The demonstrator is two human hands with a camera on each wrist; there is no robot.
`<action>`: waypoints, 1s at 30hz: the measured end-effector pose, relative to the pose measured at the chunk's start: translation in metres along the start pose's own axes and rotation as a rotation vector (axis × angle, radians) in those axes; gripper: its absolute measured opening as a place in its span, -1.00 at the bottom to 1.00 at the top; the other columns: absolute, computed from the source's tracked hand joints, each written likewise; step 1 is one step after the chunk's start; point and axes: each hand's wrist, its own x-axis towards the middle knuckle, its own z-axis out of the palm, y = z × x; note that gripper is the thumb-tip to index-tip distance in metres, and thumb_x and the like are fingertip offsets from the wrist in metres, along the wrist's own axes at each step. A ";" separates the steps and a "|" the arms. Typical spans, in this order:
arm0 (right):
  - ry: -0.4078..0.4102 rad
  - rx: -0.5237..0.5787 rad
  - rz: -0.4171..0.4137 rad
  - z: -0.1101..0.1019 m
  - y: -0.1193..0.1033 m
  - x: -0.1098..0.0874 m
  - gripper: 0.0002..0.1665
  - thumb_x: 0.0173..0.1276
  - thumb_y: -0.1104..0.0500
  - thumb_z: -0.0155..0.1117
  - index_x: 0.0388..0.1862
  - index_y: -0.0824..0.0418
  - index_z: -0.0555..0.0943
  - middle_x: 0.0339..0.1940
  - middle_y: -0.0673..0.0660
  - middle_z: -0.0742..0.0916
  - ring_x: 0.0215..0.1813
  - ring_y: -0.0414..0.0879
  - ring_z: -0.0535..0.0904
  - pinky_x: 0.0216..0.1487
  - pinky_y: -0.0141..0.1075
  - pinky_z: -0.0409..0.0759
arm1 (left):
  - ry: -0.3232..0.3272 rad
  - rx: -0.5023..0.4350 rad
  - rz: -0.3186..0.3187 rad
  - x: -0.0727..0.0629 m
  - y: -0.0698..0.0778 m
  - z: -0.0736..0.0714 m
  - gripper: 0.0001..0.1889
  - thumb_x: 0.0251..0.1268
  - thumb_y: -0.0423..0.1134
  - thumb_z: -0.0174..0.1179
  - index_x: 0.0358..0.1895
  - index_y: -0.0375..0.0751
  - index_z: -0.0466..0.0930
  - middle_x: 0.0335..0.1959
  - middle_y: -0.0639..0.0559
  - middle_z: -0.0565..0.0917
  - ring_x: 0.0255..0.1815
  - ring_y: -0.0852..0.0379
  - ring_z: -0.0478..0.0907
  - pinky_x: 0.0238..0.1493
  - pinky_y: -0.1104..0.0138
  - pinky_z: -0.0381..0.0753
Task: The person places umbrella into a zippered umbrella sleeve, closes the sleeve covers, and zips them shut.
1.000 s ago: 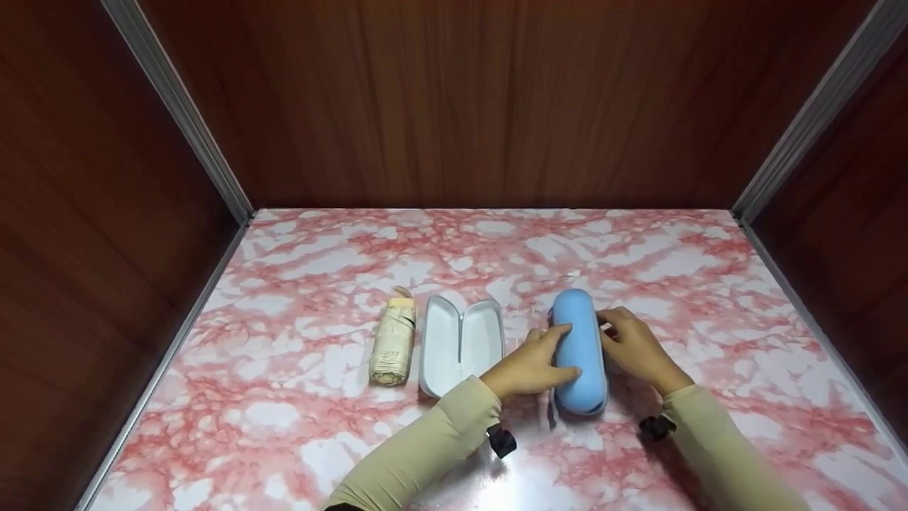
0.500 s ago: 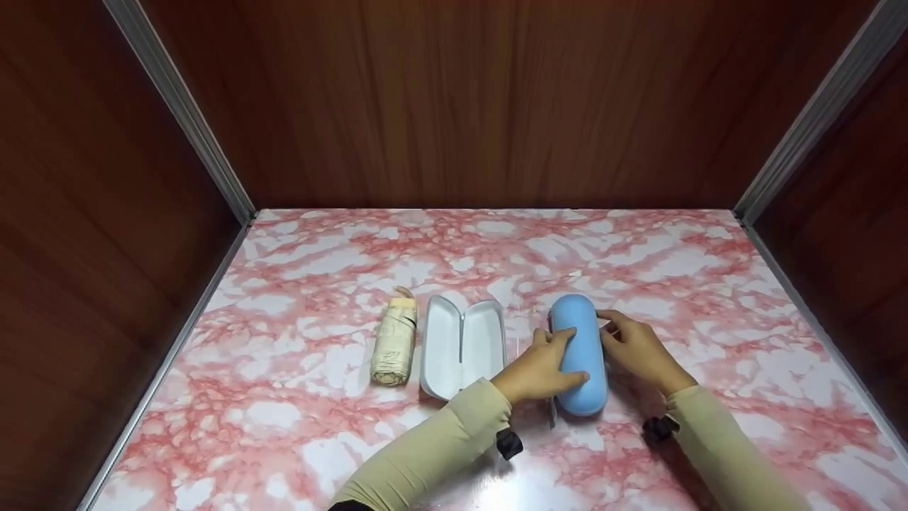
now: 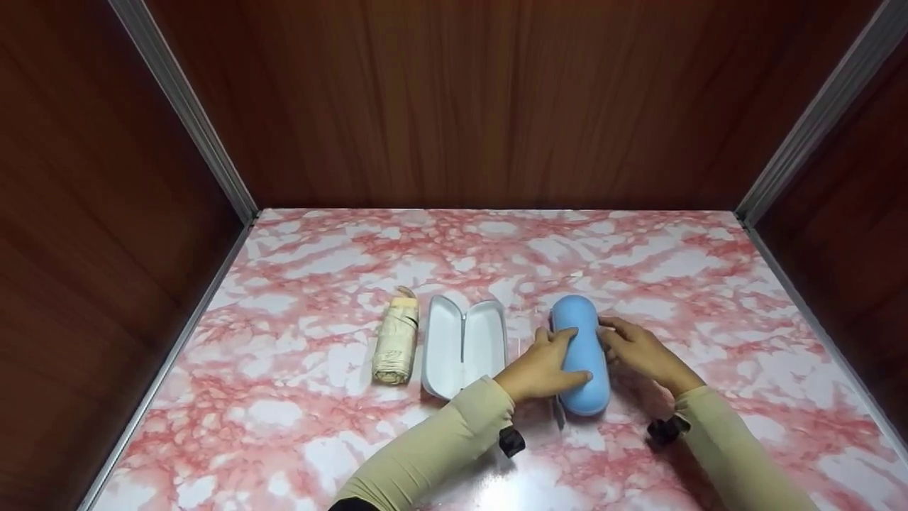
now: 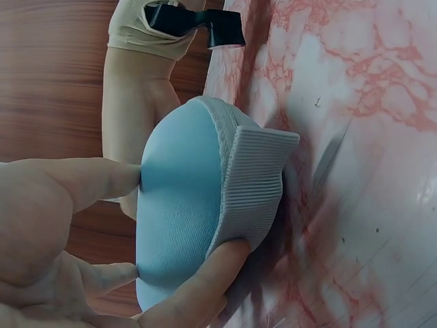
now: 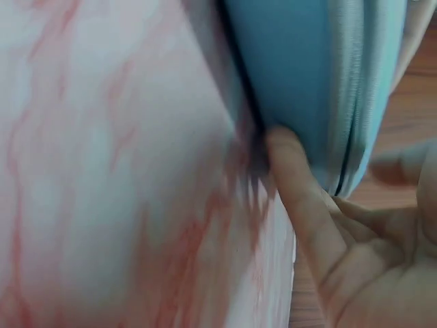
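A rounded light-blue zippered case stands on the table, right of centre. My left hand grips it from the left, thumb and a finger on its blue top. In the left wrist view another finger lies along a ribbed grey strap at the case's end. My right hand is at the far right side of the case. The right wrist view has its index finger extended against the case's lower half, below the zipper; the thumb sits beside the zipper edge.
Left of my left hand lies an open white-lined glasses case. Beyond it is a folded cream umbrella. Wood-grain panels with metal corner strips enclose the pink-and-white marbled table at the back and sides.
The blue case has rolled slightly, so its right-side zipper edge no longer shows in the head view, and it has shifted a little toward me. My left hand moved right with it.
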 end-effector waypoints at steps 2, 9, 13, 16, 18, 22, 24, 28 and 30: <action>-0.065 0.090 0.027 0.001 0.000 -0.001 -0.16 0.60 -0.16 0.00 0.58 0.34 0.10 0.06 0.32 0.65 -0.04 0.06 0.64 0.00 -0.09 0.62 | -0.001 0.006 0.003 0.000 0.001 0.000 -0.14 0.27 0.09 0.32 0.56 -0.09 0.17 0.22 -0.23 0.31 0.06 0.06 0.50 0.06 0.32 0.54; -0.166 0.241 0.099 0.005 -0.007 -0.004 0.06 0.51 -0.19 0.16 0.64 0.25 -0.17 0.40 0.48 0.33 0.31 0.24 0.44 0.14 0.00 0.57 | -0.023 0.020 0.003 0.003 0.002 -0.002 -0.15 0.29 0.09 0.31 0.57 -0.10 0.16 0.28 -0.25 0.28 0.10 0.05 0.51 0.02 0.31 0.57; -0.135 0.216 0.121 0.007 -0.011 -0.003 0.12 0.46 -0.21 0.21 0.65 0.20 -0.19 0.39 0.47 0.34 0.34 0.27 0.42 0.20 0.06 0.53 | -0.034 0.025 0.006 0.004 0.002 -0.003 -0.14 0.30 0.09 0.31 0.57 -0.11 0.15 0.28 -0.25 0.28 0.09 0.06 0.51 0.00 0.32 0.57; -0.108 0.177 0.128 0.009 -0.014 -0.002 0.14 0.43 -0.24 0.24 0.64 0.22 -0.15 0.36 0.44 0.39 0.32 0.25 0.44 0.23 0.06 0.50 | -0.029 0.031 0.008 0.005 0.002 -0.003 -0.15 0.30 0.09 0.31 0.56 -0.11 0.16 0.27 -0.25 0.28 0.08 0.07 0.51 0.01 0.32 0.57; -0.087 0.140 0.132 0.010 -0.015 0.000 0.15 0.40 -0.26 0.26 0.63 0.25 -0.12 0.32 0.42 0.44 0.29 0.23 0.47 0.24 0.06 0.48 | -0.026 0.031 0.008 0.006 0.002 -0.002 -0.15 0.30 0.09 0.31 0.56 -0.12 0.16 0.29 -0.26 0.27 0.08 0.06 0.51 0.00 0.31 0.57; -0.058 0.066 0.142 0.011 -0.016 0.002 0.18 0.36 -0.32 0.27 0.62 0.29 -0.07 0.29 0.41 0.48 0.27 0.21 0.48 0.26 0.08 0.45 | -0.022 0.033 0.008 0.006 0.001 -0.002 -0.14 0.30 0.09 0.31 0.56 -0.13 0.16 0.33 -0.30 0.24 0.09 0.04 0.52 0.01 0.32 0.57; -0.056 0.052 0.146 0.011 -0.016 0.003 0.19 0.35 -0.34 0.26 0.62 0.29 -0.06 0.30 0.42 0.47 0.28 0.22 0.47 0.27 0.09 0.44 | -0.022 0.038 0.009 0.007 0.001 -0.003 -0.14 0.30 0.09 0.31 0.56 -0.13 0.15 0.38 -0.33 0.20 0.11 0.03 0.52 0.03 0.31 0.57; -0.057 0.047 0.147 0.011 -0.017 0.004 0.19 0.35 -0.35 0.26 0.61 0.29 -0.05 0.33 0.43 0.45 0.30 0.25 0.45 0.28 0.12 0.42 | -0.032 0.057 0.007 0.008 0.001 -0.006 -0.14 0.31 0.10 0.30 0.57 -0.12 0.15 0.44 -0.37 0.15 0.15 0.01 0.52 0.05 0.29 0.57; -0.059 0.043 0.143 0.011 -0.018 0.004 0.19 0.35 -0.35 0.26 0.61 0.29 -0.05 0.33 0.43 0.44 0.31 0.26 0.44 0.29 0.14 0.40 | -0.041 0.076 0.004 0.008 0.001 -0.008 -0.14 0.31 0.12 0.30 0.57 -0.11 0.15 0.43 -0.35 0.16 0.15 0.01 0.52 0.05 0.29 0.57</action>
